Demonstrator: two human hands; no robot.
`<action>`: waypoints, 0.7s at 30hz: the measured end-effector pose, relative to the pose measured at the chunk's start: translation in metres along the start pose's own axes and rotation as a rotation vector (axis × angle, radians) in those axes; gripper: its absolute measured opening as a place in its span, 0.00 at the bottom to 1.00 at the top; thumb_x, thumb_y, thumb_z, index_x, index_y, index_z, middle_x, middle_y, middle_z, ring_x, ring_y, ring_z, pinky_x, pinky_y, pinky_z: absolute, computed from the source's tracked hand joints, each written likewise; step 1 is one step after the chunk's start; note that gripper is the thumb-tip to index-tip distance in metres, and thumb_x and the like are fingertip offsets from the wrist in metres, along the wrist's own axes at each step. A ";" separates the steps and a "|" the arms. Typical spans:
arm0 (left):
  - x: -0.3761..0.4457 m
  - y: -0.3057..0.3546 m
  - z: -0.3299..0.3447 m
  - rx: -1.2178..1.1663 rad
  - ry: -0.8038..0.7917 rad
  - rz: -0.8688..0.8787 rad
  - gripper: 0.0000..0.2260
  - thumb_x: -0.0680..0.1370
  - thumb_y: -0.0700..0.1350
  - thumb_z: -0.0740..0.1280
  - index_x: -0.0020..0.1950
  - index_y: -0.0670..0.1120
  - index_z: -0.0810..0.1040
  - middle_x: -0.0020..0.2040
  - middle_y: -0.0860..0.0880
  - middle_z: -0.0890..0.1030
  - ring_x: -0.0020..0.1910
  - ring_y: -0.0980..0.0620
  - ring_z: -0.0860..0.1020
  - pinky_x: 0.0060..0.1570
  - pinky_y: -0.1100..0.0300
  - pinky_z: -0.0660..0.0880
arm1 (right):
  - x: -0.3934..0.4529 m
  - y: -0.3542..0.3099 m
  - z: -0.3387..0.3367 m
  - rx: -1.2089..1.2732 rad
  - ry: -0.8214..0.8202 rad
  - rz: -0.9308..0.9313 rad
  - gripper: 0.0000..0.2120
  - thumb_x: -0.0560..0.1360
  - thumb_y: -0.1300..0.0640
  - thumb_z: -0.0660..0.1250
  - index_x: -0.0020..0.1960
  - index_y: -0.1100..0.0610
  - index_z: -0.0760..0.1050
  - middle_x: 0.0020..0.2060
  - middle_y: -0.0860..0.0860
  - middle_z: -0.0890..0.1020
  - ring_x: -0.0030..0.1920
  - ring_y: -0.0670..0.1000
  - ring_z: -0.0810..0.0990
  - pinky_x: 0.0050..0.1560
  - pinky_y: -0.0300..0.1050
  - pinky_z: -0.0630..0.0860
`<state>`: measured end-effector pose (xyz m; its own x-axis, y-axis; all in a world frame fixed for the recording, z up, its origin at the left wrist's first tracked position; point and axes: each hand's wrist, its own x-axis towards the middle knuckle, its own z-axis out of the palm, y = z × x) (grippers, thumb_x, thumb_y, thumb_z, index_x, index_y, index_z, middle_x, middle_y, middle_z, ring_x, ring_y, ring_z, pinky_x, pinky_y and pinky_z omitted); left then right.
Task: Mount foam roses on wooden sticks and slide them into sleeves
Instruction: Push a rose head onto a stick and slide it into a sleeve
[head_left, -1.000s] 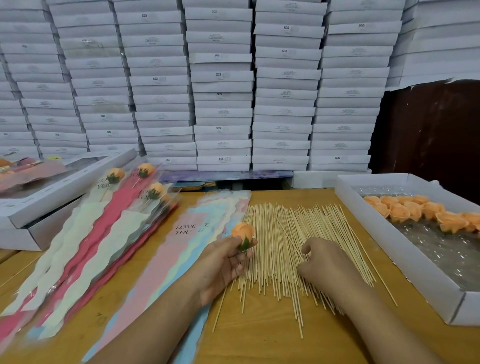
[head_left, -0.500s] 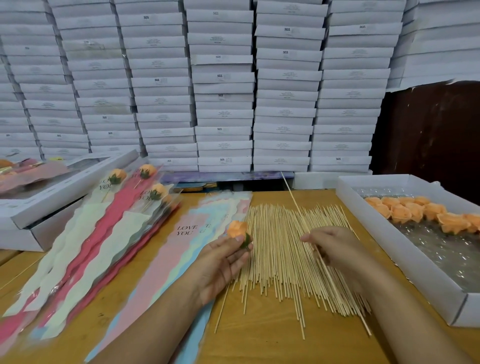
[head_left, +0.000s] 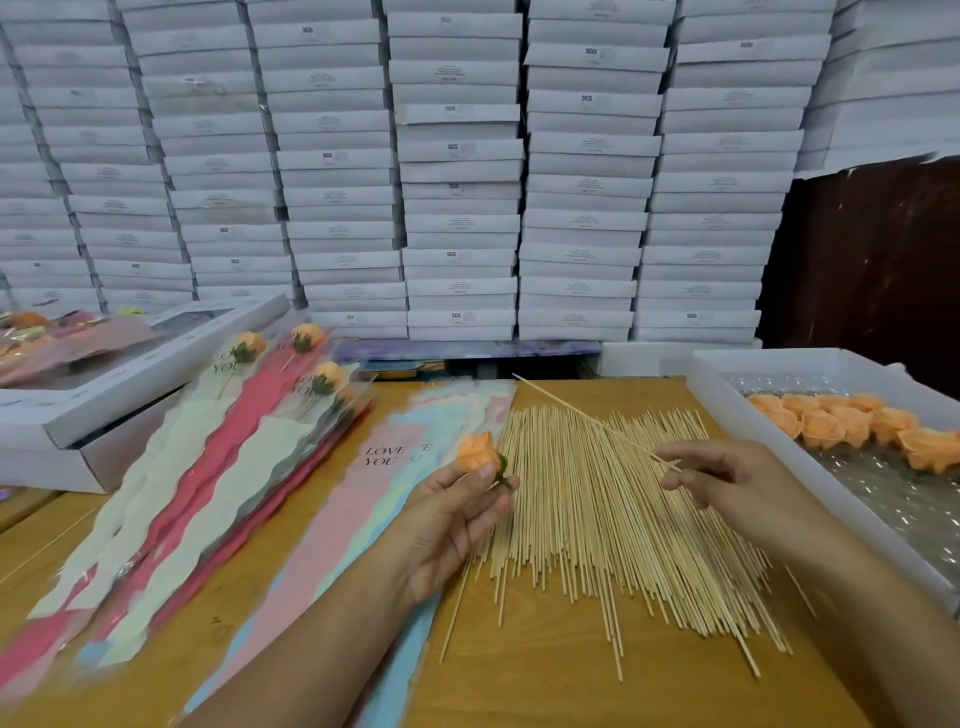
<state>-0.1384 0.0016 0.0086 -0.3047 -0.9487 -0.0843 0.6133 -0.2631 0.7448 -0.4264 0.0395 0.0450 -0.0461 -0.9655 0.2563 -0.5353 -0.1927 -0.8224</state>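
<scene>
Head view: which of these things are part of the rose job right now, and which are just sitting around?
In the job:
left hand holding foam rose
right hand pinching one stick
stick pile
empty sleeves
tray of roses

Lying about:
finished sleeved roses
stacked white boxes

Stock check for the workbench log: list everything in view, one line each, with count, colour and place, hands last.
Held rose: one, orange, between the left fingers.
Held stick: one, pale wood, raised over the pile.
Stick pile: too many to count, pale wood, table centre.
Empty sleeves: a stack, pink and blue, left of the sticks.
Finished roses in sleeves: at least three, far left.
Tray of loose roses: about ten, orange, right.
Boxes: many, white, stacked behind.
Left hand: grips the rose.
Right hand: pinches the stick.
</scene>
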 end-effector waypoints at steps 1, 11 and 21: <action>0.001 0.001 0.000 -0.023 0.008 0.010 0.18 0.71 0.36 0.72 0.59 0.33 0.79 0.52 0.36 0.84 0.50 0.44 0.85 0.45 0.58 0.84 | -0.004 0.003 -0.002 0.003 0.012 -0.005 0.15 0.77 0.63 0.69 0.51 0.42 0.81 0.40 0.45 0.86 0.32 0.37 0.77 0.42 0.38 0.73; 0.002 0.005 0.002 -0.127 0.135 0.084 0.16 0.72 0.37 0.71 0.60 0.35 0.78 0.59 0.33 0.81 0.48 0.42 0.86 0.46 0.54 0.83 | -0.015 0.015 -0.004 -0.060 -0.037 -0.052 0.16 0.75 0.61 0.73 0.42 0.38 0.82 0.41 0.30 0.84 0.47 0.33 0.81 0.50 0.35 0.74; 0.001 0.006 0.003 -0.133 0.147 0.093 0.16 0.72 0.38 0.71 0.59 0.36 0.79 0.61 0.33 0.80 0.45 0.44 0.86 0.46 0.55 0.83 | -0.014 0.023 0.003 -0.099 -0.084 -0.068 0.23 0.74 0.60 0.74 0.35 0.30 0.81 0.42 0.30 0.83 0.49 0.33 0.81 0.52 0.35 0.74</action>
<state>-0.1372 -0.0002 0.0145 -0.1385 -0.9828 -0.1219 0.7276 -0.1845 0.6608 -0.4357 0.0479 0.0213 0.0618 -0.9628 0.2630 -0.6157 -0.2442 -0.7492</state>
